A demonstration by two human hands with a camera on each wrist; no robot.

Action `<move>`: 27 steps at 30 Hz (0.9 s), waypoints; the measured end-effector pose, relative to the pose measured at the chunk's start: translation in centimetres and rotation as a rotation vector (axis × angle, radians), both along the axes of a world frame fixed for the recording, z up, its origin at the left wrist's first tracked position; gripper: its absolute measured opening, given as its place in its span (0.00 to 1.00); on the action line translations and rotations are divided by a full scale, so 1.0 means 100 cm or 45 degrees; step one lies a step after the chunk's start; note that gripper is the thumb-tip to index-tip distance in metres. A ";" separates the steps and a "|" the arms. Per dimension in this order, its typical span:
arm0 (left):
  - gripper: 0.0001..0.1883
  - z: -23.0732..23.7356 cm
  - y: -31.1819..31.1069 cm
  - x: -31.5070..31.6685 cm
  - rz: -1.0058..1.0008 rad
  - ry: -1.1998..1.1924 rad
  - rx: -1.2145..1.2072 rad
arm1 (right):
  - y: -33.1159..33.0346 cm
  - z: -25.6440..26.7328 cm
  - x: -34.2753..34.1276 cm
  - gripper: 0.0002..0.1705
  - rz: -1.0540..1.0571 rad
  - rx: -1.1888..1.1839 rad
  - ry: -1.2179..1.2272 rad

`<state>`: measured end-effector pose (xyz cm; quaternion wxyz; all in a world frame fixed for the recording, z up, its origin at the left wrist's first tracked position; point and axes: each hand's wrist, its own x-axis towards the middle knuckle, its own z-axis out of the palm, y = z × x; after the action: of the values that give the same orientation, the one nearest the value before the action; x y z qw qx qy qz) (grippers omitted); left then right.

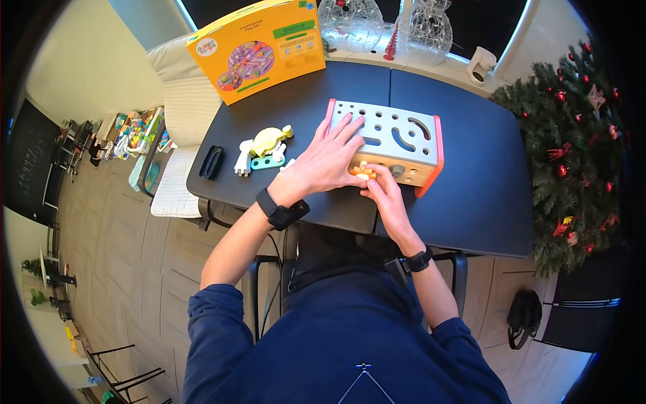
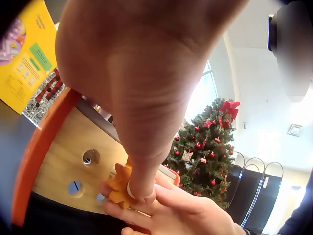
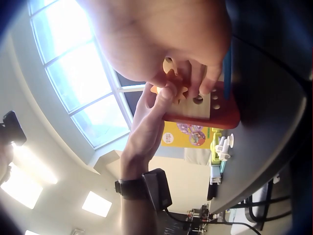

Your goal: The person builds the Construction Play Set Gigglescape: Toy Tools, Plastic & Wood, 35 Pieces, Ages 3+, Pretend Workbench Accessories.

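Observation:
A wooden box toy with a grey-white holed top [image 1: 383, 128] and red ends stands on the dark table. An orange gear [image 1: 364, 172], also in the left wrist view [image 2: 120, 187] and right wrist view [image 3: 176, 88], lies against its near wooden side. The left hand [image 1: 326, 158] rests its spread fingers on the top while its thumb presses the gear. Fingers of the right hand [image 1: 388, 198] are around the gear's edge from the near right; their exact grip is partly hidden. A grey round piece [image 1: 398, 170] sits on the same side.
Yellow, white and teal toy pieces [image 1: 269, 145] lie left on the table, beside a black case [image 1: 211, 162]. A yellow box [image 1: 259, 50] stands at the back left. A decorated tree [image 1: 562, 148] is at the right; a white chair [image 1: 178, 175] is at the left.

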<state>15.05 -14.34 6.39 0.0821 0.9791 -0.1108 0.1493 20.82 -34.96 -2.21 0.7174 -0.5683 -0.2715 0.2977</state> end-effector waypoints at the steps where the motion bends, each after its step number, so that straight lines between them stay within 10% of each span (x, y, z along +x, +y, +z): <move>1: 0.41 -0.001 -0.001 -0.001 0.005 -0.016 -0.007 | 0.000 0.001 0.001 0.22 -0.013 -0.022 -0.012; 27: 0.33 -0.008 -0.001 0.002 0.050 -0.087 -0.048 | -0.003 0.005 -0.008 0.31 0.022 0.028 0.147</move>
<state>15.20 -14.39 5.55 0.0937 0.9738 -0.0915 0.1861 20.01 -35.29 -1.74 0.7355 -0.5400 -0.2376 0.3331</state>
